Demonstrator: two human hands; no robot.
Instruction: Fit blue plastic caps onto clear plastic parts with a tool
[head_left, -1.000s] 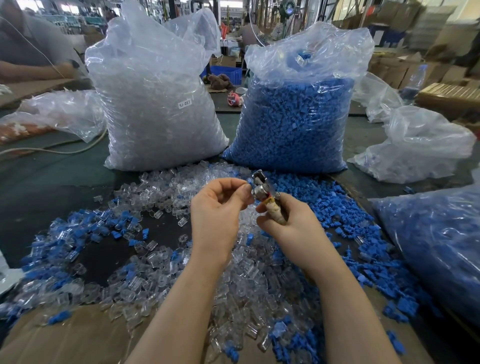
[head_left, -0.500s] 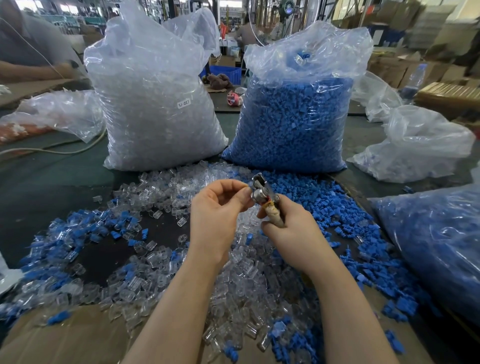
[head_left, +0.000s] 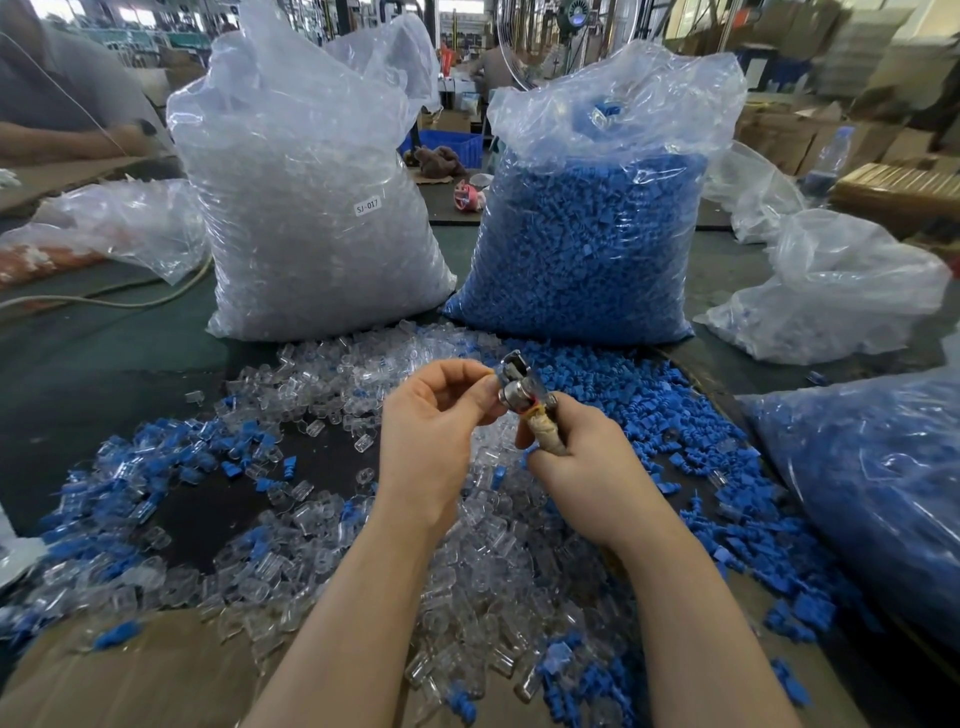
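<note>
Your left hand (head_left: 434, 431) pinches something too small to identify against the head of the tool (head_left: 527, 395) gripped in your right hand (head_left: 582, 467), likely seating a part, so next press squarely.

Both hands raised over a green table (head_left: 93, 374). Right hand (head_left: 587, 467) grips a small tool (head_left: 527, 400) by its tape-wrapped handle, metal head tilted up and left. Left hand (head_left: 436, 415) has fingers curled, fingertips against the tool head; what they pinch is too small to tell. Below, loose clear plastic parts (head_left: 483, 566) and blue caps (head_left: 675, 410) lie scattered. Behind stand 2 plastic sacks: clear-parts sack (head_left: 311, 208) left, blue-caps sack (head_left: 587, 244) right.
</note>
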